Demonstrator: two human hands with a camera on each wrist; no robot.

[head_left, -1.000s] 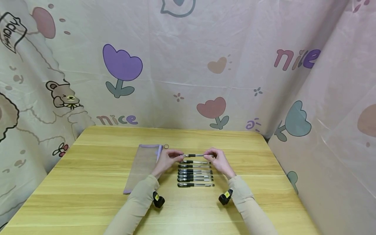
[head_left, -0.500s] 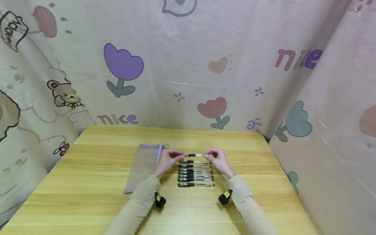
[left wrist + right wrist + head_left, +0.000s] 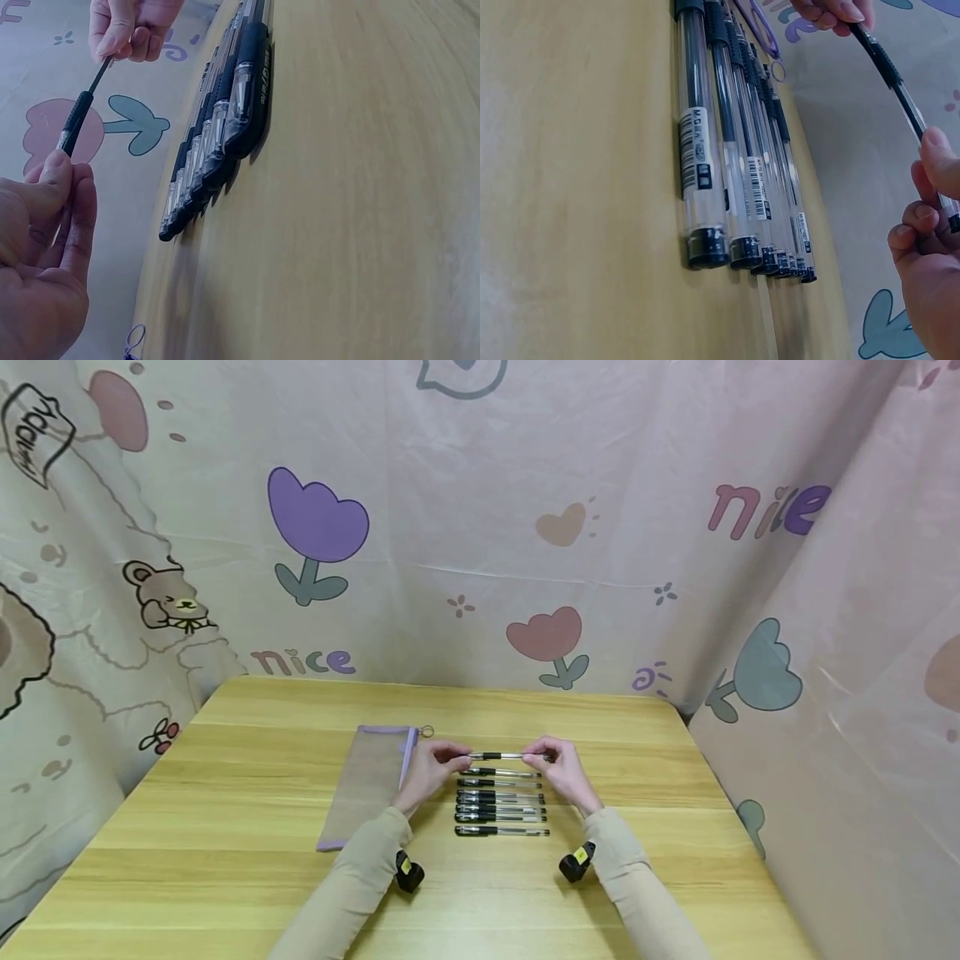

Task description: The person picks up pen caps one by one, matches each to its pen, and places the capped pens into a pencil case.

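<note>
Both hands hold one clear pen with a black grip [image 3: 492, 756] level above the far end of a row of pens. My left hand [image 3: 433, 768] pinches its left end between thumb and fingers, hiding that tip. At the other end, my right hand [image 3: 558, 767] pinches the clear barrel; its black end plug peeks out past the thumb in the right wrist view. Several like pens [image 3: 705, 150] lie side by side on the table, black caps to the left and barcode labels on some barrels. In the left wrist view the capped ends [image 3: 244, 112] show close up.
Left of the pens lies a flat mesh zip pouch [image 3: 363, 777] with purple edging and a ring [image 3: 427, 732] at its zip; the left forearm covers part of it. The wooden table [image 3: 210, 810] meets a patterned curtain [image 3: 450, 527] at the back and sides.
The hands and the held pen stay nearly still. Only the whole view shifts slightly, as the head camera moves a little.
</note>
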